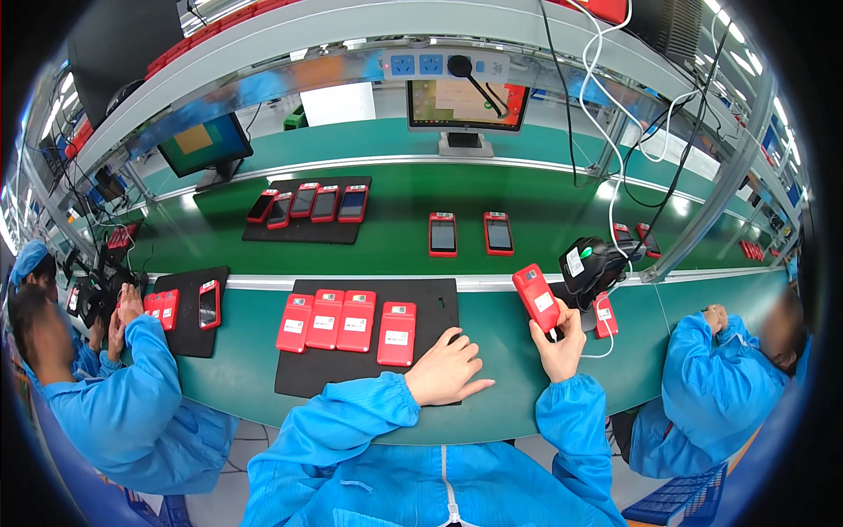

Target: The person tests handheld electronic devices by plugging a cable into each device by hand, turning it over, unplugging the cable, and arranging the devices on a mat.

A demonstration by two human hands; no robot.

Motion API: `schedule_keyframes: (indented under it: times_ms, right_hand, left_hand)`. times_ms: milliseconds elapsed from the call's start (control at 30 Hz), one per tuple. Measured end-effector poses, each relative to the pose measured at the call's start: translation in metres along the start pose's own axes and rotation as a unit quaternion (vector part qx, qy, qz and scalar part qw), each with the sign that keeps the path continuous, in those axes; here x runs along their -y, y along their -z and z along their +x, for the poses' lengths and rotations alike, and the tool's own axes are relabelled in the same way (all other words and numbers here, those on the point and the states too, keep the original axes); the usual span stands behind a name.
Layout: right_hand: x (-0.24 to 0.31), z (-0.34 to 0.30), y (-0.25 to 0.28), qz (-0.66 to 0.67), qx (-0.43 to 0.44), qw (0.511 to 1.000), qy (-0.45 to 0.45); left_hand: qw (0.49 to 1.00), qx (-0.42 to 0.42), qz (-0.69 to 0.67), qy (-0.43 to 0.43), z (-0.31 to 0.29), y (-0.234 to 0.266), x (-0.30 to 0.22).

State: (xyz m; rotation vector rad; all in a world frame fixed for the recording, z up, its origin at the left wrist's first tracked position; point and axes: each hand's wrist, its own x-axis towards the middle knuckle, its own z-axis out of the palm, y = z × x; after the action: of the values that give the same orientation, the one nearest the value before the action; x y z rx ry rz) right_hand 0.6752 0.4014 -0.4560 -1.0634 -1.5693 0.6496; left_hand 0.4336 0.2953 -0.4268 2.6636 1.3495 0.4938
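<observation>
My right hand grips the lower end of a red handheld terminal, its labelled back turned up and a white cable at its bottom end. Beside it is a black barcode scanner with a green light; another red terminal lies partly behind my hand. My left hand rests with fingers spread and nothing in them, on the right edge of a black mat. On that mat lie several red terminals, back up, the nearest terminal just left of my fingers.
Beyond the mat runs a green belt with two terminals and a dark mat of several more. Monitors stand behind. Co-workers in blue sit at left and right. A white cable hangs by the metal post.
</observation>
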Motion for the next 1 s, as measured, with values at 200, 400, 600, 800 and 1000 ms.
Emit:
schedule_keyframes:
  times_ms: [200, 400, 600, 800, 1000]
  right_hand:
    - [-0.003, 0.001, 0.003, 0.034, -0.021, 0.999, 0.004]
    - [-0.004, 0.005, 0.009, 0.028, -0.009, 0.999, -0.016]
    - [-0.004, 0.001, 0.005, 0.018, 0.058, 0.998, 0.008]
    - [0.022, -0.007, 0.002, 0.018, 0.241, 0.967, 0.073]
    - [0.042, 0.000, -0.022, 0.051, 0.354, 0.926, 0.123]
  left_hand:
    - [1.000, -0.022, -0.005, 0.014, 0.007, -0.010, 0.001]
    - [0.997, -0.061, 0.016, 0.051, 0.011, -0.003, 0.002]
    - [0.976, -0.058, 0.107, 0.179, -0.014, 0.015, 0.035]
    - [0.965, -0.083, 0.084, 0.236, -0.040, 0.019, 0.054]
    - [0.943, -0.136, 0.128, 0.275, -0.044, 0.034, 0.077]
